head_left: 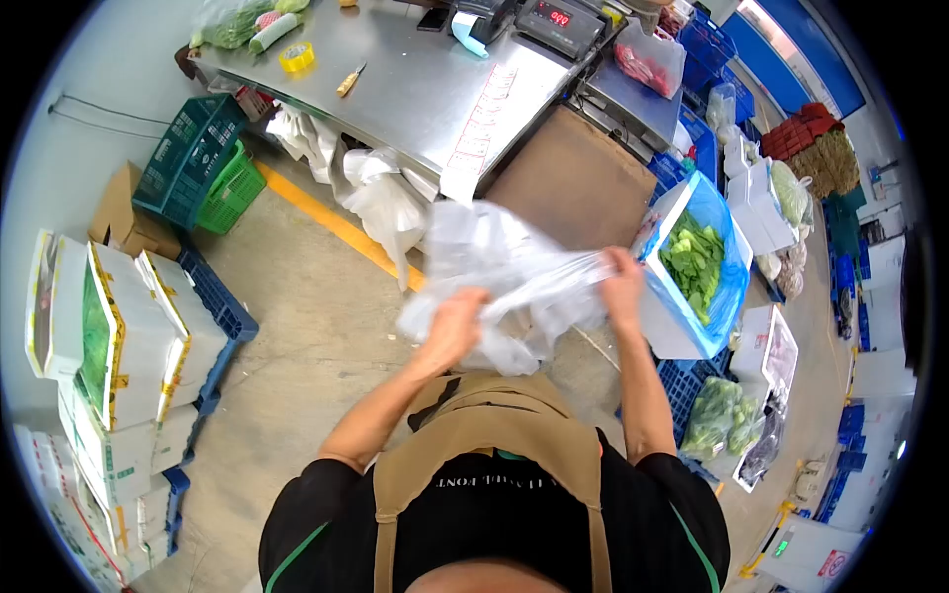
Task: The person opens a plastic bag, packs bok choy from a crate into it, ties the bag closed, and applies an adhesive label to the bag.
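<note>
A translucent white plastic bag [504, 267] is stretched out in front of my apron. My left hand [457, 321] is closed on its left side, and my right hand [621, 282] grips its gathered right end. Just right of my right hand stands a white foam box [677, 326] lined with blue film, with leafy greens [695, 259] inside. Beyond the bag are a brown board-like surface [573, 183] and a metal table [395, 89], from whose edge a printed label strip [474, 148] reaches down toward the bag.
The table bears yellow tape [296, 57], a small knife [351, 79] and a scale [560, 28]. White bags [381, 198] hang under its edge. Green crates [193, 163] and stacked foam boxes [129, 336] stand left. Bagged vegetables [717, 420] lie at the right.
</note>
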Demonstrator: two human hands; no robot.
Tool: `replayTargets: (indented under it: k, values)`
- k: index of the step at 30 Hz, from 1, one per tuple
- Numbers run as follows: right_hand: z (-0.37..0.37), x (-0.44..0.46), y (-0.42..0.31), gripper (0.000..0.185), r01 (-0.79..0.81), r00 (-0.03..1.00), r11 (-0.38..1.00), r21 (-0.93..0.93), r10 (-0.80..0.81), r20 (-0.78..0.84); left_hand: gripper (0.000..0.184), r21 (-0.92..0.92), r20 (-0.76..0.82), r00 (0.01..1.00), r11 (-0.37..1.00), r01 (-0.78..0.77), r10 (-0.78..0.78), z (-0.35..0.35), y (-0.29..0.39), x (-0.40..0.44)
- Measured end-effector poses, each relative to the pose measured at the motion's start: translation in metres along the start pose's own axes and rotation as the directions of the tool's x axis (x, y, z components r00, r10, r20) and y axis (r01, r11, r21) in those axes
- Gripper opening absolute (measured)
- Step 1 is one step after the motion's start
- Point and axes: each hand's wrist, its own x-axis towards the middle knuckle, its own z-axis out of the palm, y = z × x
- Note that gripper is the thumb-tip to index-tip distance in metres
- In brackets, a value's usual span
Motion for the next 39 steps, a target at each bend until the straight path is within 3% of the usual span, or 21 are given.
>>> replayTargets:
  k: [2,4,5,6,9,10,11,13,15,18,22,25,27,29,32,33,34,36,37,38,39]
  values:
    - [-0.058,0.037,0.023,0.014,-0.117,0.977,0.993,0.006,0.116,-0.179,0.023,0.038,-0.116,0.991,0.997,0.072,-0.067,0.010,-0.014,-0.002]
    - [-0.097,0.070,0.063,0.016,-0.103,0.937,0.985,-0.140,0.049,-0.346,0.019,0.068,-0.214,0.957,0.974,0.215,-0.196,0.008,-0.053,-0.011]
    - [-0.116,0.084,0.072,0.018,-0.099,0.889,0.969,-0.224,-0.015,-0.457,0.019,-0.309,-0.090,0.879,0.852,0.423,-0.469,-0.002,-0.083,-0.012]
    - [-0.153,0.108,0.084,0.020,-0.074,0.875,0.967,-0.246,-0.055,-0.481,0.019,-0.629,0.136,0.759,0.537,0.562,-0.636,0.007,-0.092,-0.003]
    - [-0.186,0.143,0.088,0.022,-0.154,0.934,0.985,-0.078,0.119,-0.338,0.017,-0.455,-0.244,0.867,0.841,0.294,-0.435,-0.015,-0.030,0.002]
    - [-0.187,0.152,0.086,0.022,-0.209,0.949,0.978,0.000,0.203,-0.240,0.015,-0.502,-0.303,0.921,0.862,0.065,-0.245,-0.023,0.027,0.015]
    - [-0.175,0.158,0.080,0.025,-0.120,0.974,0.993,-0.016,0.115,-0.195,0.014,-0.525,-0.373,0.927,0.835,-0.164,-0.052,-0.021,0.097,0.030]
    - [-0.149,0.169,0.052,0.027,-0.023,0.998,0.998,-0.051,0.020,-0.058,0.019,-0.524,-0.147,0.933,0.774,-0.355,0.329,0.005,0.189,0.062]
    - [-0.127,0.169,0.027,0.026,0.076,0.992,0.992,0.101,-0.086,0.094,0.021,-0.498,-0.187,0.874,0.724,-0.477,0.448,0.065,0.242,0.111]
    - [-0.149,0.168,-0.011,0.027,-0.054,0.925,0.934,0.352,-0.086,0.371,0.029,-0.501,0.105,0.979,0.860,-0.098,0.173,0.147,0.259,0.187]
    - [-0.226,0.196,-0.017,0.025,-0.124,0.820,0.957,0.263,-0.050,0.571,0.031,-0.461,0.159,0.985,0.876,0.138,-0.071,0.198,0.239,0.241]
    - [-0.249,0.256,0.034,0.021,0.025,0.908,0.967,0.254,-0.129,0.398,0.032,-0.471,0.215,0.953,0.832,0.292,-0.213,0.227,0.199,0.247]
    - [-0.226,0.310,0.091,0.018,0.319,0.903,0.947,0.033,-0.314,0.294,0.033,-0.484,0.244,0.931,0.798,0.359,-0.271,0.237,0.182,0.255]
    - [-0.197,0.371,0.144,0.037,0.330,0.912,0.912,-0.244,-0.241,0.332,0.034,-0.490,0.261,0.918,0.778,0.393,-0.299,0.242,0.173,0.263]
    - [-0.152,0.420,0.186,0.061,0.612,0.775,0.774,-0.164,-0.544,0.321,0.036,-0.503,0.278,0.907,0.756,0.419,-0.318,0.250,0.161,0.278]
    - [-0.147,0.405,0.155,0.075,0.595,0.784,0.736,-0.322,-0.444,0.434,0.036,-0.504,0.285,0.905,0.754,0.422,-0.317,0.255,0.161,0.285]
    - [-0.131,0.376,0.116,0.069,0.699,0.705,0.534,-0.477,-0.627,0.331,0.037,-0.502,0.294,0.900,0.749,0.433,-0.322,0.258,0.154,0.290]
    - [-0.094,0.316,0.088,0.041,0.882,0.459,0.411,-0.232,-0.862,0.217,0.038,-0.502,0.321,0.890,0.738,0.450,-0.324,0.266,0.147,0.301]
    - [-0.064,0.277,0.094,0.028,0.885,0.375,0.422,0.197,-0.897,0.233,0.039,-0.487,0.341,0.885,0.745,0.456,-0.318,0.270,0.142,0.306]
    - [-0.042,0.239,0.098,0.023,0.816,0.303,0.447,0.366,-0.871,0.387,0.039,-0.483,0.354,0.877,0.739,0.470,-0.326,0.276,0.133,0.308]
    - [-0.012,0.224,0.124,0.025,0.795,0.343,0.527,0.301,-0.799,0.494,0.040,-0.468,0.375,0.868,0.742,0.480,-0.325,0.282,0.124,0.310]
